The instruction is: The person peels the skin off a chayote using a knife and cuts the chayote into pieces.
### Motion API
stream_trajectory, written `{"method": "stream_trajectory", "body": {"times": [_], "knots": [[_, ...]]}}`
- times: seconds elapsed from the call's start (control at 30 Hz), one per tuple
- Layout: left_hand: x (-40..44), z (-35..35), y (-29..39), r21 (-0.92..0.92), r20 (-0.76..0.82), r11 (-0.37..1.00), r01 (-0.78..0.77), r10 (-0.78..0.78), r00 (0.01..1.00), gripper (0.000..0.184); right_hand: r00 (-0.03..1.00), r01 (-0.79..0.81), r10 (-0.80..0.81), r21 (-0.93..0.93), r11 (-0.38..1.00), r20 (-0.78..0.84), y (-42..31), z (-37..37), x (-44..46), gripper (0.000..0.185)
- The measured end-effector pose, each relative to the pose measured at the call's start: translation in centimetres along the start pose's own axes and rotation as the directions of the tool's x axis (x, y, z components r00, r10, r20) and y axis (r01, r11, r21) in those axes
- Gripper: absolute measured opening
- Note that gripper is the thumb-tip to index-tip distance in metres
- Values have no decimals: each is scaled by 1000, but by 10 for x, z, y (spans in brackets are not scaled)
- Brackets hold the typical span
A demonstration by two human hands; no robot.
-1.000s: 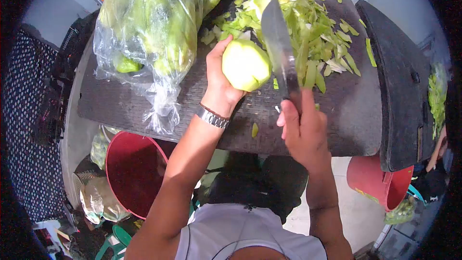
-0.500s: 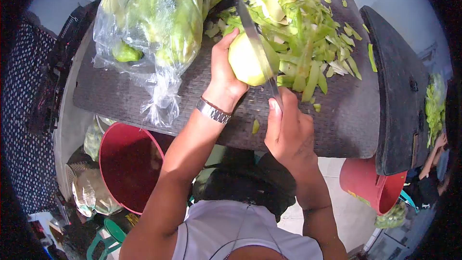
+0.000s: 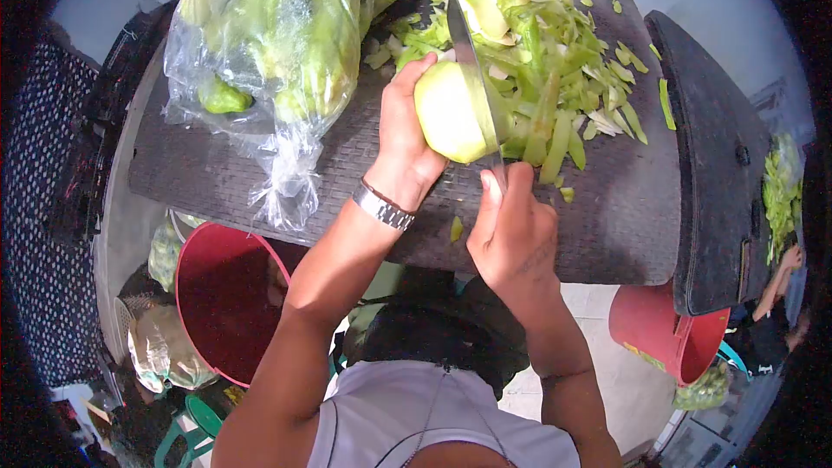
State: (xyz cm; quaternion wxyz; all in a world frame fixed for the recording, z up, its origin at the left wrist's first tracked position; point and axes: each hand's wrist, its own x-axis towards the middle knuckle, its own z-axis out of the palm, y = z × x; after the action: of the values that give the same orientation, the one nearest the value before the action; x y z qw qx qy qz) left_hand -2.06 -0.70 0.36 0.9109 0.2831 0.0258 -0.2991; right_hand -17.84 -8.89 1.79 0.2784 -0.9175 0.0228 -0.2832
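My left hand (image 3: 406,126) is wrapped round a large, pale green, mostly peeled fruit (image 3: 451,113), whose exact kind I cannot tell. In my right hand (image 3: 516,230) is a long-bladed knife (image 3: 471,61), gripped by its handle, which the fingers mostly hide. Its blade lies along the fruit's right side and points away from me. Just beyond the blade, a heap of green peelings (image 3: 555,78) covers part of the dark textured tabletop (image 3: 620,217). A knotted clear plastic bag (image 3: 277,43) of green produce rests left of my left hand.
Below the table's left front edge stands a red bucket (image 3: 221,303). Another red bucket (image 3: 667,334) is at the lower right, beside a dark chair back (image 3: 715,165). A co-worker's arm (image 3: 777,282) shows at the far right, near bagged greens (image 3: 782,199).
The knife has shifted slightly right and its blade now stands more upright along the fruit's side. My right hand has moved slightly left. The left hand still holds the fruit.
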Motion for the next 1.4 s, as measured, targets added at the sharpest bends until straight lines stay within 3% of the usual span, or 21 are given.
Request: {"method": "stream_trajectory", "body": {"times": [0.13,0.23,0.3,0.37,0.4,0.53,0.67,0.8,1.0,1.07,1.17,1.4], "knots": [[-2,6,-6,38,-88,997,-63,67,994,30,999,-38,38,22,999,-1,5,-3,1,18],[-5,15,-2,134,-48,985,-108,116,992,29,956,-282,275,62,958,99,8,-26,11,19],[-20,24,8,250,-21,965,-78,86,996,24,954,-300,286,230,926,91,31,-40,12,29],[-23,12,9,371,22,924,-90,89,996,24,788,-591,551,593,547,277,29,-68,22,36],[-30,12,10,371,64,926,-68,48,997,24,780,-608,537,593,527,322,37,-75,21,43],[-38,5,10,534,156,846,16,-117,981,31,823,-564,509,463,684,251,69,-73,23,47],[-37,4,6,666,159,746,-21,-114,981,44,825,-565,506,391,726,252,76,-72,26,52],[-39,12,14,754,69,654,61,-171,983,46,856,-509,439,307,804,272,92,-73,25,55],[-33,6,13,784,84,619,47,-180,980,44,784,-570,412,275,775,465,89,-81,36,60],[-35,7,9,826,85,563,15,-151,985,43,820,-553,386,410,726,423,94,-70,29,62],[-43,21,-11,745,54,667,13,-79,995,41,808,-588,444,485,648,387,102,-60,20,63],[-46,18,-27,730,15,683,-5,-9,1000,40,867,-485,318,504,715,383,101,-64,32,62]]}}
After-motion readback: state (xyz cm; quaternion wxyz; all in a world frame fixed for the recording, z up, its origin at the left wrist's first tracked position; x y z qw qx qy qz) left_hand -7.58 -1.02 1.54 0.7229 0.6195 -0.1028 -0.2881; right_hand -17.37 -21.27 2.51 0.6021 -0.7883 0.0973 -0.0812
